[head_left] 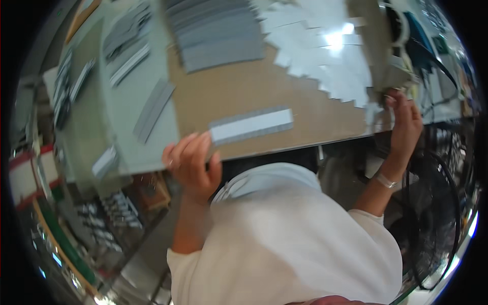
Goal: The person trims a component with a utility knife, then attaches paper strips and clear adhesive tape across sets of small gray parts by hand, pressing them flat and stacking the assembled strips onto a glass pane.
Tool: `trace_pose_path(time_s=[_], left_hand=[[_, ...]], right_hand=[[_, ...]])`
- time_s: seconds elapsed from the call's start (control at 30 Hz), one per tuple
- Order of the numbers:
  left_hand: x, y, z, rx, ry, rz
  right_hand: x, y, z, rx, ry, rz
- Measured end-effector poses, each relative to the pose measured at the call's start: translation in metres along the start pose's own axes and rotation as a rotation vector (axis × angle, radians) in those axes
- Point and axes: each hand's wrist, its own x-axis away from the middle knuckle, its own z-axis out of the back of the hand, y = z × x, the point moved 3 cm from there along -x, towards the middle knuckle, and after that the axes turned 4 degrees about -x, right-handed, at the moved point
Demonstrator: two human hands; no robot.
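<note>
A grey fabric strip (pixel 220 122) lies on the brown board near the table's front edge, with a narrower white strip (pixel 254 125) on top of it. Beside their left end is my left hand (pixel 192 161), fingers loosely stretched and apart; its fingertips reach the strip's corner, though whether they touch it is hard to tell. Off to the right, my right hand (pixel 406 119) is raised at the table's right end, thumb and fingertips drawn together. What they hold, if anything, is too small to make out.
Overlapping grey fabric pieces (pixel 221 48) lie at the back, beside a spread of white pieces (pixel 317 48). Folded grey strips (pixel 154 109) and a grey pile (pixel 127 30) sit on the left. A round black fan guard (pixel 434 218) stands at the lower right.
</note>
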Motion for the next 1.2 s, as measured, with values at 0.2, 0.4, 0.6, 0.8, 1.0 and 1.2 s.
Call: trace_pose_path(time_s=[0.2, 0.4, 0.6, 0.8, 1.0, 1.2], left_hand=[[0.000, 0.011, 0.009, -0.006, 0.127, 0.039], [-0.045, 0.055, 0.021, 0.531, -0.019, -0.002], [-0.039, 0.071, 0.023, 1.021, -0.422, 0.203], [0.004, 0.044, 0.030, 1.306, -0.774, 0.619], [0.010, 0.029, 0.022, 1.153, -0.591, 0.813], [-0.012, 0.032, 0.019, 1.499, -0.426, 1.075]], right_hand=[[-0.016, 0.008, 0.002, -0.047, 0.023, 0.068], [0.081, -0.058, -0.121, 0.435, -0.884, -0.096], [0.136, -0.061, -0.169, 0.435, -1.270, 0.167], [0.135, -0.058, -0.164, 0.293, -1.356, -0.028], [0.130, -0.061, -0.172, 0.155, -1.380, 0.048], [0.124, -0.066, -0.177, 0.219, -1.310, 0.114]])
